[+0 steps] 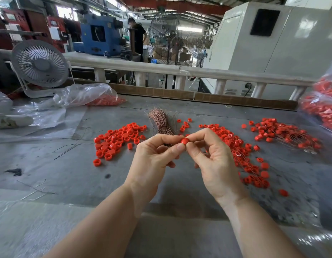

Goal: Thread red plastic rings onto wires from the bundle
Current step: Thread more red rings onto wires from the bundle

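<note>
A single red plastic ring is held above the grey table between both hands. My left hand pinches it from the left with thumb and forefinger; my right hand pinches it from the right. Any wire at the ring is too thin to make out. The copper wire bundle lies just behind my hands. A pile of loose red rings lies to the left. Rings with wires through them spread out to the right, with another such heap farther right.
A white desk fan and a clear bag of red rings sit at the back left. More bagged rings stand at the right edge. Loose dark wires lie on the left. A rail runs behind the table; a person stands far off.
</note>
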`<act>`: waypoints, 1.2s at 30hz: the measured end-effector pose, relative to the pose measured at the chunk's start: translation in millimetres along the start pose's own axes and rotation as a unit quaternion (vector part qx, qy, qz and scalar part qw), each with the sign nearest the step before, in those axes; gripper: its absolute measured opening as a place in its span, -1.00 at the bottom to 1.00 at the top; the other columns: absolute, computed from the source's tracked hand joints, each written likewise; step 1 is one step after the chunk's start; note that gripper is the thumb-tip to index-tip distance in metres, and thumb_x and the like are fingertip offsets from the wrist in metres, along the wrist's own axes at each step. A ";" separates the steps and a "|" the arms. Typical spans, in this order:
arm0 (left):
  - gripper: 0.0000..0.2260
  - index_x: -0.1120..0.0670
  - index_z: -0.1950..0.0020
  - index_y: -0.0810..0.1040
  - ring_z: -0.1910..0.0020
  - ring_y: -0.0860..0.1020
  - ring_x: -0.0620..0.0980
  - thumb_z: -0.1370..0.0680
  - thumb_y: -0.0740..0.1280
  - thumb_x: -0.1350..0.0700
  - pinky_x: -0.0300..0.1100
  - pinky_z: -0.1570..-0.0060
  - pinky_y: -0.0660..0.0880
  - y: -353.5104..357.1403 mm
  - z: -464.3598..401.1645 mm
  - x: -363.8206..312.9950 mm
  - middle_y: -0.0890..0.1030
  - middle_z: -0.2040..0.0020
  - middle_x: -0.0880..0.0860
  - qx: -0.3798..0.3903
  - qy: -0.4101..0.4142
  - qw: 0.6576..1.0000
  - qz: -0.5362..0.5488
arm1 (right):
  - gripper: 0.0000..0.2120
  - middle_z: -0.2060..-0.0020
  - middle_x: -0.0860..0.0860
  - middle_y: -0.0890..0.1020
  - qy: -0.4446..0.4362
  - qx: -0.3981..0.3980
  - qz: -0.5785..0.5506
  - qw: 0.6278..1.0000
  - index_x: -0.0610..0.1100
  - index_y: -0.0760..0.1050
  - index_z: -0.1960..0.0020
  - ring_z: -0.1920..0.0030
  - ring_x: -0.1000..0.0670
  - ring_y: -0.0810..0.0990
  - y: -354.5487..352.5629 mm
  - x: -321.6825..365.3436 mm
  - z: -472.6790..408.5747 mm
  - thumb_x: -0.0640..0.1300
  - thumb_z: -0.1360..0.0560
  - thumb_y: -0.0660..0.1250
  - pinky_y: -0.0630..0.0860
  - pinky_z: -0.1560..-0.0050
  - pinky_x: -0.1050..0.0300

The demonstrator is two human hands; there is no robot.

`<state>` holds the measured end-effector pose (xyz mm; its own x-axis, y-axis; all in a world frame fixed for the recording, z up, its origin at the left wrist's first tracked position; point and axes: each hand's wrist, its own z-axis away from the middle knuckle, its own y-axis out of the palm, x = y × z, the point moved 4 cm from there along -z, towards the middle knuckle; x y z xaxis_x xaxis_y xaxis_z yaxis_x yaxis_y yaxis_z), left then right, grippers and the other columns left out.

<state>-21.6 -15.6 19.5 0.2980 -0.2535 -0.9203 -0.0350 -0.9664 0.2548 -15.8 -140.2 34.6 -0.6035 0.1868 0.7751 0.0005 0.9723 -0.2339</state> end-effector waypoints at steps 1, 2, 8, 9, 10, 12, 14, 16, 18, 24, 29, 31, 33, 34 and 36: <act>-0.90 0.01 0.25 0.67 0.39 0.49 -0.16 -0.25 0.44 0.10 -0.33 0.43 0.42 0.1 0.1 -0.1 0.61 0.37 -0.05 0.002 0.003 1.000 -0.002 | -0.93 0.33 0.21 0.56 -0.001 0.002 0.002 1.000 0.03 0.47 0.21 0.28 0.19 0.50 0.2 -0.5 0.1 -0.10 -0.44 0.28 0.39 0.29 0.31; -0.90 0.00 0.25 0.67 0.39 0.49 -0.17 -0.26 0.44 0.10 -0.33 0.44 0.42 0.3 0.1 -0.1 0.61 0.37 -0.06 0.004 0.007 1.000 -0.004 | -0.94 0.32 0.21 0.56 -0.001 0.005 0.005 1.000 0.02 0.47 0.20 0.27 0.18 0.49 0.4 -1.1 0.3 -0.10 -0.45 0.28 0.39 0.28 0.32; -0.92 0.02 0.22 0.61 0.39 0.47 -0.17 -0.31 0.42 0.11 -0.32 0.43 0.43 1.7 1.1 0.1 0.58 0.39 -0.07 0.011 0.027 0.999 -0.028 | -0.96 0.27 0.12 0.53 -0.008 0.017 0.020 1.000 -0.06 0.44 0.16 0.22 0.13 0.48 0.1 -2.3 1.7 -0.12 -0.46 0.26 0.43 0.23 0.18; -0.92 0.03 0.21 0.61 0.39 0.47 -0.17 -0.31 0.42 0.11 -0.32 0.43 0.43 1.7 1.3 0.1 0.58 0.39 -0.07 0.012 0.029 0.999 -0.031 | -0.96 0.27 0.10 0.53 -0.007 0.018 0.020 1.000 -0.06 0.44 0.17 0.21 0.12 0.48 0.1 -2.0 1.8 -0.12 -0.46 0.26 0.44 0.23 0.16; -0.93 0.02 0.22 0.61 0.39 0.48 -0.17 -0.31 0.41 0.11 -0.31 0.43 0.43 1.9 1.4 0.3 0.58 0.39 -0.07 0.014 0.028 0.999 -0.029 | -0.96 0.27 0.09 0.54 -0.005 0.016 0.016 1.000 -0.05 0.45 0.17 0.22 0.12 0.49 0.2 -1.6 1.7 -0.12 -0.46 0.26 0.44 0.23 0.15; -0.95 -0.01 0.25 0.64 0.38 0.49 -0.17 -0.31 0.41 0.11 -0.31 0.43 0.44 2.7 1.3 0.3 0.59 0.37 -0.06 0.017 0.020 1.000 -0.016 | -0.96 0.28 0.10 0.55 -0.002 0.009 0.003 1.000 -0.04 0.46 0.17 0.23 0.14 0.49 0.8 -0.3 1.2 -0.11 -0.46 0.26 0.44 0.25 0.16; -0.93 -0.04 0.24 0.66 0.37 0.51 -0.18 -0.31 0.40 0.10 -0.32 0.43 0.44 3.5 0.8 0.6 0.60 0.35 -0.06 0.018 0.008 1.000 0.006 | -0.96 0.30 0.14 0.55 -0.001 -0.001 -0.006 1.000 -0.03 0.47 0.16 0.26 0.15 0.50 1.6 1.3 1.1 -0.10 -0.46 0.27 0.45 0.29 0.13; -0.91 -0.03 0.23 0.67 0.37 0.52 -0.18 -0.30 0.40 0.09 -0.33 0.43 0.44 3.9 -0.2 1.1 0.61 0.34 -0.06 0.020 -0.004 1.000 0.024 | -0.97 0.29 0.14 0.57 0.009 -0.015 -0.020 1.000 -0.01 0.49 0.13 0.26 0.16 0.51 1.4 1.3 0.9 -0.08 -0.44 0.29 0.46 0.29 0.03; -0.88 -0.02 0.21 0.68 0.37 0.52 -0.19 -0.29 0.40 0.08 -0.33 0.43 0.44 4.0 -0.8 1.5 0.61 0.34 -0.06 0.023 -0.011 0.999 0.033 | -0.90 0.24 0.11 0.59 0.029 -0.030 -0.042 0.998 0.00 0.50 0.09 0.22 0.14 0.53 0.2 0.1 0.4 -0.05 -0.40 0.32 0.47 0.25 -0.06; -0.83 0.03 0.18 0.70 0.39 0.51 -0.17 -0.26 0.43 0.07 -0.33 0.43 0.44 1.9 -1.1 4.1 0.63 0.33 -0.01 0.011 -0.024 0.999 0.039 | -0.85 0.25 0.13 0.66 0.016 -0.031 -0.046 0.998 0.02 0.61 0.06 0.28 0.16 0.57 -2.0 -0.3 0.1 -0.02 -0.37 0.43 0.50 0.30 0.18; -0.87 0.05 0.21 0.66 0.41 0.52 -0.16 -0.27 0.43 0.11 -0.32 0.46 0.45 0.5 -2.0 5.5 0.62 0.35 0.00 -0.002 -0.022 0.999 0.040 | -0.84 0.26 0.15 0.67 0.008 -0.038 -0.036 0.999 0.05 0.63 0.10 0.27 0.15 0.61 -2.7 -1.7 0.4 0.00 -0.32 0.45 0.52 0.26 0.13; -0.83 0.09 0.18 0.60 0.43 0.51 -0.15 -0.26 0.43 0.13 -0.32 0.47 0.44 0.7 -2.3 6.2 0.60 0.37 0.00 -0.002 -0.024 0.999 0.039 | -0.85 0.26 0.12 0.68 0.003 -0.044 -0.039 0.998 0.03 0.62 0.14 0.28 0.15 0.61 -3.9 -1.7 0.4 0.00 -0.30 0.46 0.52 0.27 0.14; -0.80 0.11 0.17 0.57 0.45 0.50 -0.13 -0.24 0.44 0.12 -0.31 0.47 0.44 1.7 -1.8 6.6 0.60 0.38 0.01 0.005 -0.026 0.999 0.035 | -0.87 0.29 0.11 0.66 -0.002 -0.042 -0.044 0.998 0.01 0.61 0.19 0.31 0.16 0.58 -4.0 -1.2 0.5 0.00 -0.29 0.48 0.49 0.31 0.24; -0.79 0.11 0.17 0.57 0.46 0.51 -0.13 -0.24 0.45 0.11 -0.31 0.47 0.45 2.7 -1.6 6.7 0.60 0.38 0.02 0.010 -0.028 0.999 0.036 | -0.87 0.31 0.11 0.65 0.001 -0.039 -0.048 0.998 0.00 0.61 0.21 0.33 0.16 0.57 -3.9 -1.2 0.2 0.01 -0.29 0.48 0.46 0.33 0.28; -0.79 0.10 0.18 0.57 0.46 0.51 -0.13 -0.24 0.45 0.08 -0.31 0.47 0.45 5.2 -0.8 6.6 0.60 0.38 0.01 0.029 -0.041 0.998 0.046 | -0.89 0.36 0.12 0.63 0.015 -0.039 -0.062 0.997 0.00 0.61 0.22 0.37 0.18 0.52 -4.3 -2.5 -0.5 0.01 -0.29 0.47 0.43 0.37 0.31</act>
<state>-19.0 -22.2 15.0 0.2124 -0.3421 -0.9154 -0.1138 -0.9390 0.3245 -13.9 -144.8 33.9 -0.5782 0.0673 0.8131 -0.0099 0.9959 -0.0895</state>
